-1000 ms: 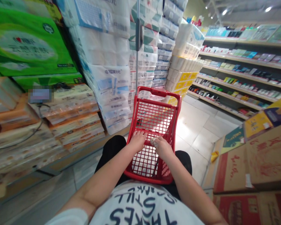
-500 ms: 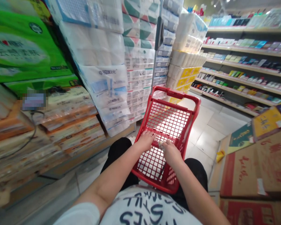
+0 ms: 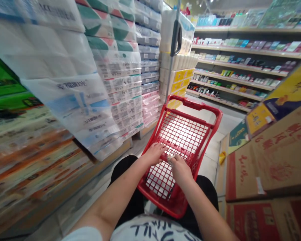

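Note:
A red plastic shopping basket (image 3: 179,142) with a grid bottom stands between my knees, and I see nothing in it. My left hand (image 3: 155,153) is over its left side, palm down with the fingers stretched out. It holds nothing that I can see. My right hand (image 3: 180,167) is just beside it over the middle of the basket, fingers pinched on a small pale crumpled thing (image 3: 169,158) too small to name. A metal pole with a dark grip (image 3: 176,38) rises by the basket's far left corner.
Wrapped tissue packs (image 3: 82,100) are stacked high along the left. Shelves of small boxes and bottles (image 3: 240,63) line the back right. Cardboard cartons (image 3: 273,160) are piled close on my right. Pale floor tiles (image 3: 208,147) show between cartons and basket.
My view has swung to the right, so the tissue stacks and shelves slide left. The basket stays between my knees, and both hands keep nearly the same pose over it.

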Motion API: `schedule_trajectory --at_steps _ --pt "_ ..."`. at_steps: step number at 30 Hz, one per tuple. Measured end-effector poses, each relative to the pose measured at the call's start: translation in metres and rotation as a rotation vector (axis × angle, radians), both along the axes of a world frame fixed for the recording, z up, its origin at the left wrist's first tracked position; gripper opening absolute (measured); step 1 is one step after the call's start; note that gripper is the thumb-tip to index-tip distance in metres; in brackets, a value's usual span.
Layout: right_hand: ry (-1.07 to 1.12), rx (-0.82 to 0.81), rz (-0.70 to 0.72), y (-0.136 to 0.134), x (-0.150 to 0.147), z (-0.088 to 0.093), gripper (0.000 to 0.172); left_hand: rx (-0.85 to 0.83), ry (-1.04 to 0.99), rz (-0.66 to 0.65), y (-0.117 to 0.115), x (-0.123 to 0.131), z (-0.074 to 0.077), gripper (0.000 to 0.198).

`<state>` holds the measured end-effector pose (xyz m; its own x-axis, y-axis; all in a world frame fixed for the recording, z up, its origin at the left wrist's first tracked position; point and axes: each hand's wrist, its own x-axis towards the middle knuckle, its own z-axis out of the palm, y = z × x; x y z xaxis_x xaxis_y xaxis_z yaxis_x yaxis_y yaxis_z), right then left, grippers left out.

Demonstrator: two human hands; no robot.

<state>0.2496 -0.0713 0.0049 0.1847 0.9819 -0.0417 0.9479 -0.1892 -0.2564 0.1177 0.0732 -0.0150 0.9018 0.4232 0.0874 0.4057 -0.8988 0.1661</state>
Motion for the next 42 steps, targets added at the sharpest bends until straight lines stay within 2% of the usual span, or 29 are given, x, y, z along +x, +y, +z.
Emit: schedule_trajectory --at_steps 9,17,21,24,28,29,32,37,39,42 --pt "0.011 0.047 -0.048 -0.003 0.071 -0.009 0.033 0.03 -0.005 -0.009 -0.009 0.069 -0.002 0.07" --pt "0.008 0.1 -0.046 -0.023 0.109 -0.009 0.03 0.035 0.015 0.042 -0.038 0.102 0.001 0.069" --pt "0.034 0.14 -0.03 -0.032 0.121 -0.011 0.035 0.026 0.046 0.063 -0.051 0.114 0.002 0.071" --pt "0.036 0.174 -0.088 -0.039 0.119 -0.011 0.034 0.036 0.036 0.053 -0.058 0.118 0.003 0.07" --pt "0.028 0.236 -0.284 -0.046 0.099 -0.013 0.035 0.064 0.041 0.056 -0.059 0.119 0.002 0.067" --pt "0.028 0.244 -0.277 -0.045 0.094 -0.014 0.037 0.066 0.043 0.058 -0.056 0.12 0.001 0.065" --pt "0.015 0.208 -0.143 -0.036 0.091 -0.015 0.035 0.068 0.055 0.045 -0.044 0.125 -0.005 0.062" --pt "0.005 0.244 -0.471 -0.02 0.089 -0.001 0.036 0.095 0.05 0.042 -0.044 0.119 -0.006 0.066" --pt "0.036 0.249 -0.435 -0.015 0.079 0.0 0.041 0.087 0.033 0.05 -0.047 0.114 -0.004 0.065" --pt "0.071 0.28 -0.273 -0.014 0.065 -0.009 0.051 0.051 0.024 0.063 -0.047 0.107 0.0 0.065"
